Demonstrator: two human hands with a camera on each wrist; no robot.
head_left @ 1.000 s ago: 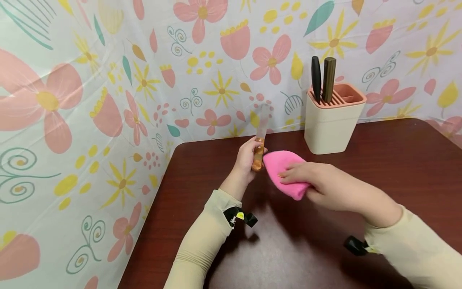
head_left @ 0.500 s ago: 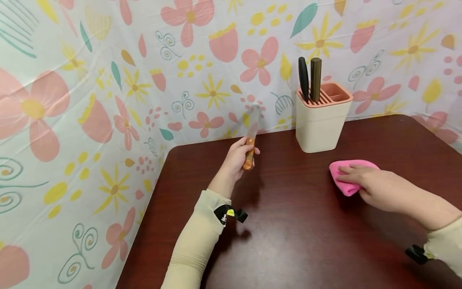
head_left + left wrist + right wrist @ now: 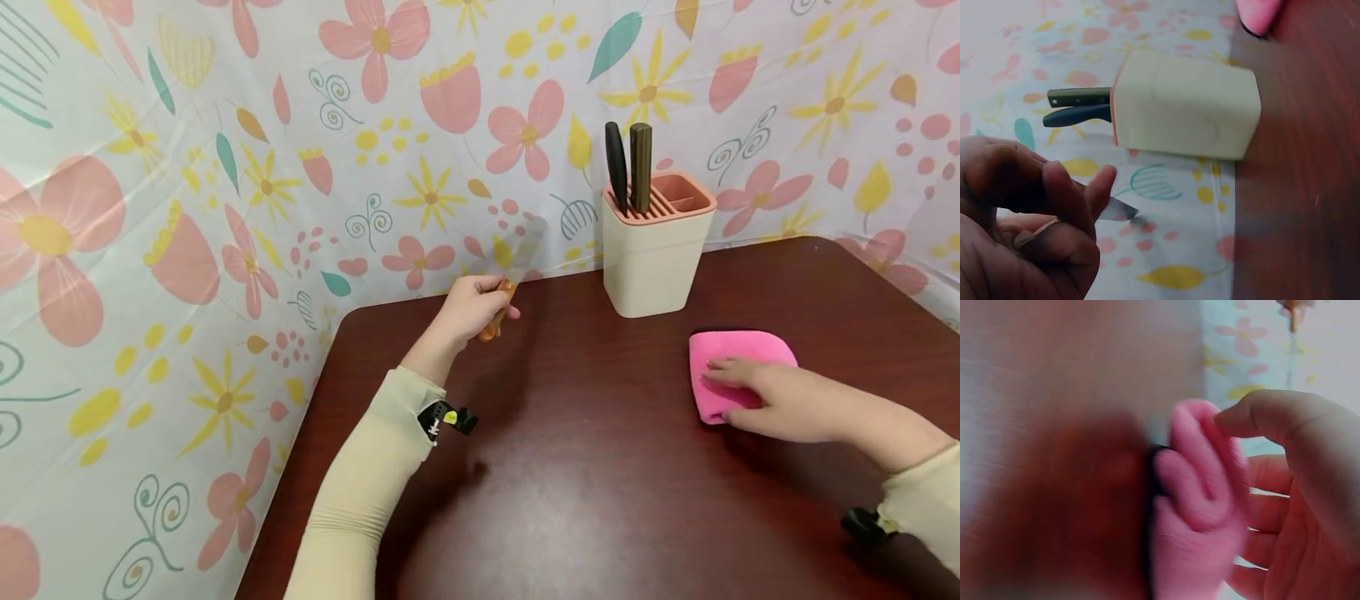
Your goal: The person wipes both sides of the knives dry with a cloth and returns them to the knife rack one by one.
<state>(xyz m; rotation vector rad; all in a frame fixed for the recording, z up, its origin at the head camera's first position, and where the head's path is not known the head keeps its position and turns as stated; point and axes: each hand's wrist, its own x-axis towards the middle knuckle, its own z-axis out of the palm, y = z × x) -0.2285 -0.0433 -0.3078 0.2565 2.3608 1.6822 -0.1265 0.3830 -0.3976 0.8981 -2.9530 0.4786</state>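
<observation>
In the head view my left hand (image 3: 468,310) grips a knife by its orange-brown handle (image 3: 491,327), and the blade (image 3: 528,250) points up and to the right toward the wall. The left wrist view shows curled fingers, with only the blade's tip (image 3: 1121,210) past them. A folded pink cloth (image 3: 759,345) with a dark lower edge lies on the right part of the table. Over it is my right hand (image 3: 795,402), its fingers extended along the top and the thumb at the near edge. The right wrist view shows the cloth's rolled folds (image 3: 1200,481) beside the thumb.
A cream knife block (image 3: 654,267) with a coral slotted top stands at the back, holding a black-handled knife (image 3: 617,167) and a brown-handled one (image 3: 641,167). Flower-patterned fabric (image 3: 450,183) hangs behind and left of the dark red-brown table (image 3: 585,467).
My right hand has moved the pink cloth away from the knife to the right, onto the table. My left hand has shifted left, and the knife tilts more to the right.
</observation>
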